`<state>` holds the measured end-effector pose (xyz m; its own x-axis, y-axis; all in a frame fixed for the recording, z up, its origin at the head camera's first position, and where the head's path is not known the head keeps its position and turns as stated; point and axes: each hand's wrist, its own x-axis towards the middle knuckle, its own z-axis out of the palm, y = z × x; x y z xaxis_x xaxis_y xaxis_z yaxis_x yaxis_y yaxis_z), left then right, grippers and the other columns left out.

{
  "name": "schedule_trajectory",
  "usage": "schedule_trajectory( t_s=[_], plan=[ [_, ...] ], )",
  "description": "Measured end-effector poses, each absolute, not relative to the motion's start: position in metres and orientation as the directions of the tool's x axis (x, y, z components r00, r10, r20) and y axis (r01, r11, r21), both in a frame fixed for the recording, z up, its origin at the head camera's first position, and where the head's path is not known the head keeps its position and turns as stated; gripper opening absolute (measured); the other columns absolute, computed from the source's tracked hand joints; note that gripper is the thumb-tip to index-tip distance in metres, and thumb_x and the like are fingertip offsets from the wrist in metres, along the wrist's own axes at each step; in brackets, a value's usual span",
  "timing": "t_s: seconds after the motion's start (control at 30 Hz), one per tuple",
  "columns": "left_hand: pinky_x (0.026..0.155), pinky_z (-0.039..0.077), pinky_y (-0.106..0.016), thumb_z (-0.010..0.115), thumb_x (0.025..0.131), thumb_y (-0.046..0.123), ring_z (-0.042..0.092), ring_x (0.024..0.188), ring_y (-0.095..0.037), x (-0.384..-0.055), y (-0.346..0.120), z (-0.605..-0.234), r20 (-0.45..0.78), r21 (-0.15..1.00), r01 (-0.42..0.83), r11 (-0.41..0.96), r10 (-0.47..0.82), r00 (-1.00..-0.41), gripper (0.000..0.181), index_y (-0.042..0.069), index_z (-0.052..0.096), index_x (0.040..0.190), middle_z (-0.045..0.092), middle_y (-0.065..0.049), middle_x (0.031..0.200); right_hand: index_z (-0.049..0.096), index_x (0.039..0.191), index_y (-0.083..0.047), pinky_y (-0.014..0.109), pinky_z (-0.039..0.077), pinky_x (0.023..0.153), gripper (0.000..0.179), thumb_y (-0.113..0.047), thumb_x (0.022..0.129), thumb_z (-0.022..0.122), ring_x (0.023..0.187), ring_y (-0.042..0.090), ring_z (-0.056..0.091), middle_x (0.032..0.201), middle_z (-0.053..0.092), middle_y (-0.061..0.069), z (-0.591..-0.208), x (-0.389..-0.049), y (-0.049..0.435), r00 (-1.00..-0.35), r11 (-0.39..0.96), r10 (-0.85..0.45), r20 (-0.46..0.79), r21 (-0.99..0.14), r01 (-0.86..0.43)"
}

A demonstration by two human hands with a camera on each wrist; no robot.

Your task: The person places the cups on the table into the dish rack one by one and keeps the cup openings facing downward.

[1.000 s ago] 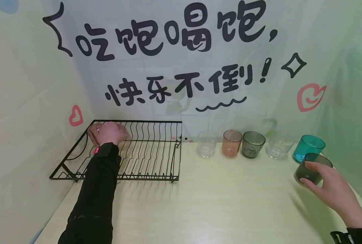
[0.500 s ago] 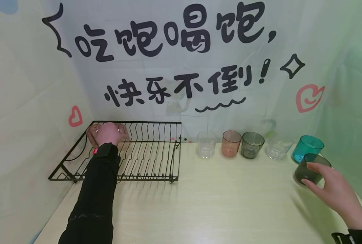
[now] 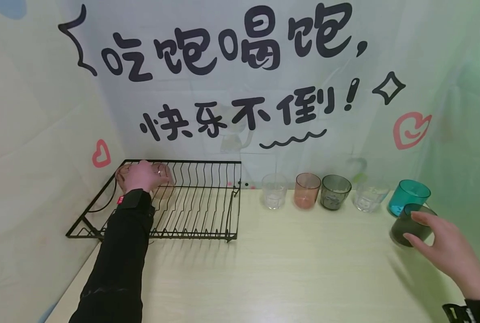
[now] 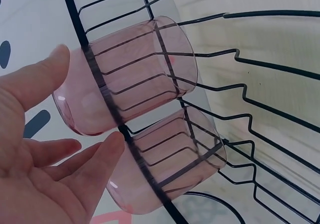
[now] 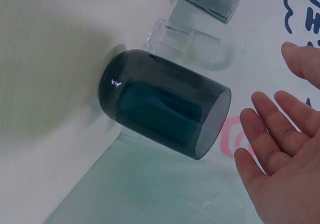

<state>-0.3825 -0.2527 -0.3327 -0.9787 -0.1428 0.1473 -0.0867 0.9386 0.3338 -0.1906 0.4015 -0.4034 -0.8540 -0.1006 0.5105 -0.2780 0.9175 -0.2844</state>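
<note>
Two clear pink cups lie side by side across the bars of a black wire dish rack. My left hand is at them; in the left wrist view its thumb and fingertips spread on either side of the upper cup's near end, the fingers fairly straight. A smoky grey cup stands upright on the table at the right. Beside its rim hovers my right hand, thumb and fingers spread; the right wrist view shows a gap between fingers and cup.
Along the back wall stand a clear glass, an orange cup, a dark grey cup, another clear glass and a teal cup, which is close behind the smoky grey cup. Printed cloth walls enclose the table.
The right hand has drawn slightly right, away from the smoky grey cup. My left forearm has shifted a little to the left, with the hand still at the pink cups.
</note>
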Motion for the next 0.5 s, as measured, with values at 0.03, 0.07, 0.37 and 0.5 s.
schedule_trajectory(
  t_s=[0.03,0.07,0.37,0.5],
  plan=[
    [0.062,0.041,-0.043,0.064,0.073,0.045,0.053,0.078,-0.037,-0.3821,-0.2534,-0.3324,0.145,0.333,-0.083,0.939,-0.138,-0.980,0.053,-0.002,0.054,0.094,0.057,-0.020,0.088,0.046,0.119,0.005,0.057,0.032,0.081,0.053,-0.022,0.078,0.067,0.100,0.045,0.043,0.111,0.051,0.028,-0.4033,-0.1910,0.4020,-0.853,0.917,-0.101,0.511,-0.284,-0.279],
    [0.061,0.041,-0.043,0.065,0.073,0.046,0.053,0.077,-0.037,-0.3816,-0.2538,-0.3320,0.145,0.332,-0.079,0.940,-0.133,-0.980,0.054,-0.002,0.053,0.094,0.056,-0.020,0.088,0.046,0.118,0.005,0.056,0.033,0.081,0.053,-0.021,0.078,0.068,0.100,0.044,0.043,0.111,0.051,0.028,-0.4029,-0.1913,0.4024,-0.852,0.918,-0.102,0.514,-0.281,-0.280],
    [0.061,0.039,-0.044,0.066,0.072,0.040,0.051,0.077,-0.036,-0.3758,-0.2518,-0.3259,0.208,0.307,0.003,0.952,-0.063,-0.976,0.049,-0.001,0.049,0.094,0.052,-0.021,0.091,0.046,0.117,0.006,0.055,0.033,0.080,0.054,-0.023,0.077,0.068,0.098,0.044,0.043,0.110,0.052,0.027,-0.4018,-0.1935,0.4064,-0.856,0.929,-0.097,0.508,-0.262,-0.261],
    [0.057,0.040,-0.043,0.067,0.072,0.039,0.052,0.074,-0.036,-0.3736,-0.2508,-0.3229,0.232,0.278,0.038,0.960,-0.028,-0.972,0.049,-0.001,0.048,0.094,0.051,-0.021,0.090,0.046,0.118,0.006,0.056,0.032,0.080,0.055,-0.024,0.077,0.068,0.098,0.045,0.043,0.110,0.051,0.028,-0.4028,-0.1951,0.4083,-0.860,0.933,-0.096,0.501,-0.256,-0.253]
  ],
)
